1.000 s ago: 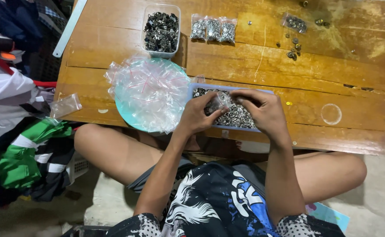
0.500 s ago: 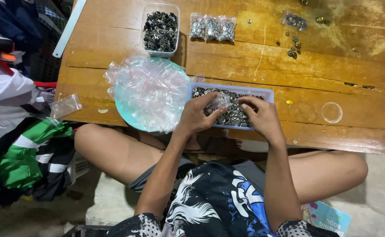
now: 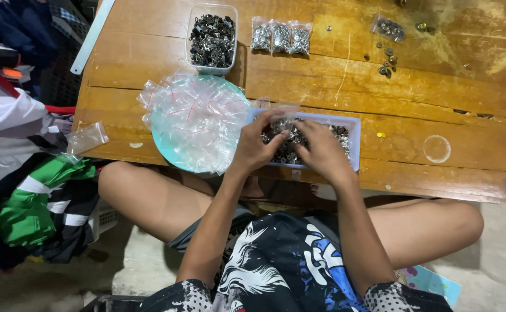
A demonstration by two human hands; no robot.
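Observation:
I sit cross-legged at a low wooden table [image 3: 437, 104]. Both hands work over a shallow blue-rimmed tray [image 3: 352, 141] full of small metal parts. My left hand [image 3: 256, 144] pinches a small clear zip bag [image 3: 282, 118] above the tray's left end. My right hand [image 3: 322, 151] rests palm-down on the metal parts in the tray's middle, fingers curled into them. A teal plate [image 3: 163, 151] heaped with empty small zip bags [image 3: 198, 118] lies just left of the tray.
A clear tub of dark metal parts [image 3: 212, 36] stands at the table's back, with three filled bags [image 3: 280, 37] beside it. Another filled bag [image 3: 388, 27] and loose parts [image 3: 387, 63] lie at the back right. Folded clothes [image 3: 27, 202] pile on the floor at left.
My right hand has dropped from the tray's right side onto the parts in its middle, closer to my left hand. The left hand keeps the small bag.

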